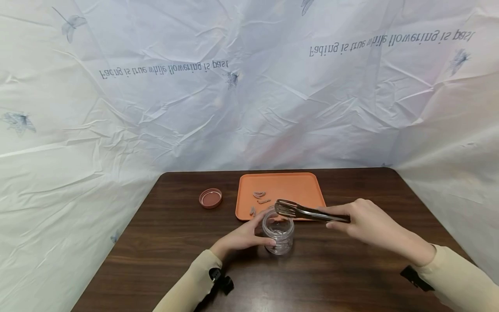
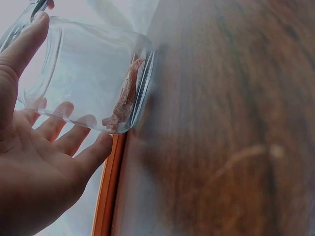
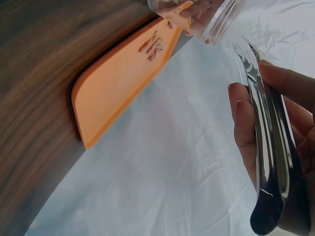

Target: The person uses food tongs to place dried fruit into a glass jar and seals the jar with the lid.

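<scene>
A clear, open-mouthed jar (image 1: 282,242) stands upright on the table, and my left hand (image 1: 243,237) grips it round the side with thumb and fingers. Inside, at the bottom, lie reddish-brown dried strips (image 2: 127,93). Metal tongs with slotted tips (image 1: 308,212) are held in my right hand (image 1: 370,223), their tips over the jar's mouth. In the right wrist view nothing shows between the tongs' tips. Several similar strips (image 3: 152,46) lie on the orange tray (image 1: 292,186) behind the jar, spread on its left side.
To the left of the tray, a reddish round lid (image 1: 210,198) lies on the dark wooden table (image 1: 167,242). White printed sheeting (image 1: 249,112) hangs behind the table and along both sides. A black strap (image 1: 222,281) is on the left sleeve.
</scene>
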The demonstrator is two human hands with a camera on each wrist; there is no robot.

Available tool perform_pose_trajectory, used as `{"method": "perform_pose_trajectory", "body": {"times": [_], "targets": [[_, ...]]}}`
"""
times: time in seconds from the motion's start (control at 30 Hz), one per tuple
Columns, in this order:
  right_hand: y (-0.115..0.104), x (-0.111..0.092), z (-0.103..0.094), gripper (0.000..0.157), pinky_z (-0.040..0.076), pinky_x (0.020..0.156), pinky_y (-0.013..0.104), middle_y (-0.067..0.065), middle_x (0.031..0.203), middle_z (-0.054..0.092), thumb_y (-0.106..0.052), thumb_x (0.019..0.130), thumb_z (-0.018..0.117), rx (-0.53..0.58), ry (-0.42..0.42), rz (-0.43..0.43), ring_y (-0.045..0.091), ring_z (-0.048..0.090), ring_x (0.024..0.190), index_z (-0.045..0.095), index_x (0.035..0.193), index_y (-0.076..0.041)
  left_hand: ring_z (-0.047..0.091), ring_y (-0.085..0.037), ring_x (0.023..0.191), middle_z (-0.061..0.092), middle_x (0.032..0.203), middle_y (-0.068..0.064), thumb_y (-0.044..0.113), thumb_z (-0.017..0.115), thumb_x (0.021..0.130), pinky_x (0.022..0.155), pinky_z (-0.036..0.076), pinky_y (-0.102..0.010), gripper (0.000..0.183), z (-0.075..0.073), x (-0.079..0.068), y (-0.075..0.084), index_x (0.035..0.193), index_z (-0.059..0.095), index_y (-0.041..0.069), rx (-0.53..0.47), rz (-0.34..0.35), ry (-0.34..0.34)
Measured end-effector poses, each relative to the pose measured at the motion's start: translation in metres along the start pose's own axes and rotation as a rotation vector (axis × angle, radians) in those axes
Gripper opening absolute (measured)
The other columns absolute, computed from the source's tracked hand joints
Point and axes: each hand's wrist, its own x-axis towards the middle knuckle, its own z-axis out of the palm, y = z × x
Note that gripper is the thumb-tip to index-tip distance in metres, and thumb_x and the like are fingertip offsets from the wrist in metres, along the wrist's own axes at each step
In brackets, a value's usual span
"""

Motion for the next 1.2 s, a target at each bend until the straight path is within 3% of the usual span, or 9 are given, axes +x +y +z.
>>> {"method": "perform_pose_trajectory", "body": {"times": [0.2,0.37,0.57,0.73,0.9,1.0,1.13,1.2], "targets": [[0.006,0.007,-0.003,0.043,0.03,0.046,0.021,-0.019,0.054,0.03,-0.032,0.089,0.079,-0.009,0.019,0.022,-0.002,0.021,0.045,0.071,0.13,-0.023,0.039,-0.016,0.143,0.022,0.163,0.012,0.032,0.077,0.092,0.11,0.04,-0.034,0.086,0.0,0.001,0.001,0.157,0.022,0.048,0.049,0.057,-0.006],[0.013,0.014,-0.005,0.044,0.031,0.046,0.023,-0.014,0.055,0.042,-0.031,0.089,0.079,0.007,0.035,0.045,0.0,0.026,0.045,0.07,0.132,-0.022,0.043,-0.015,0.14,0.029,0.161,0.006,0.033,0.077,0.092,0.109,0.042,-0.034,0.086,-0.001,-0.003,0.001,0.157,0.022,0.047,0.057,0.058,-0.005],[0.02,0.025,-0.002,0.047,0.031,0.044,0.024,-0.011,0.057,0.048,-0.034,0.091,0.077,0.03,0.033,0.065,0.002,0.024,0.043,0.067,0.136,-0.023,0.048,-0.017,0.136,0.034,0.157,0.004,0.029,0.077,0.092,0.106,0.044,-0.031,0.086,-0.003,-0.012,-0.002,0.157,0.022,0.045,0.048,0.059,-0.015],[0.025,0.031,0.004,0.05,0.03,0.044,0.024,-0.009,0.054,0.043,-0.033,0.091,0.076,0.059,0.017,0.089,0.003,0.024,0.043,0.065,0.138,-0.021,0.05,-0.023,0.135,0.038,0.155,0.001,0.026,0.078,0.092,0.105,0.044,-0.03,0.087,-0.008,-0.026,-0.003,0.159,0.023,0.039,0.023,0.036,-0.008],[0.03,0.036,0.012,0.05,0.03,0.043,0.024,-0.01,0.053,0.044,-0.03,0.091,0.077,0.086,0.002,0.101,0.004,0.027,0.043,0.065,0.138,-0.019,0.038,-0.017,0.144,0.016,0.167,0.002,0.027,0.078,0.092,0.108,0.042,-0.032,0.088,-0.019,-0.042,-0.005,0.161,0.023,0.033,0.035,0.017,0.013],[0.03,0.041,0.019,0.05,0.03,0.043,0.024,-0.009,0.055,0.049,-0.029,0.091,0.077,0.102,-0.007,0.095,0.005,0.029,0.043,0.064,0.138,-0.018,0.034,-0.016,0.145,0.022,0.165,0.004,0.025,0.077,0.092,0.11,0.04,-0.033,0.087,-0.027,-0.05,-0.008,0.16,0.023,0.034,0.033,0.017,0.027],[0.029,0.049,0.029,0.05,0.031,0.045,0.025,-0.008,0.053,0.048,-0.029,0.092,0.076,0.119,-0.02,0.085,0.005,0.03,0.043,0.064,0.139,-0.019,0.045,-0.021,0.139,0.041,0.154,0.002,0.024,0.077,0.093,0.107,0.043,-0.035,0.087,-0.038,-0.06,-0.013,0.16,0.023,0.031,0.025,-0.005,0.055],[0.028,0.052,0.034,0.05,0.031,0.045,0.025,-0.008,0.052,0.046,-0.029,0.092,0.076,0.129,-0.027,0.084,0.005,0.03,0.043,0.063,0.139,-0.021,0.045,-0.023,0.139,0.042,0.153,0.0,0.023,0.077,0.093,0.107,0.043,-0.036,0.087,-0.043,-0.063,-0.015,0.161,0.022,0.027,0.031,-0.013,0.068]]}}
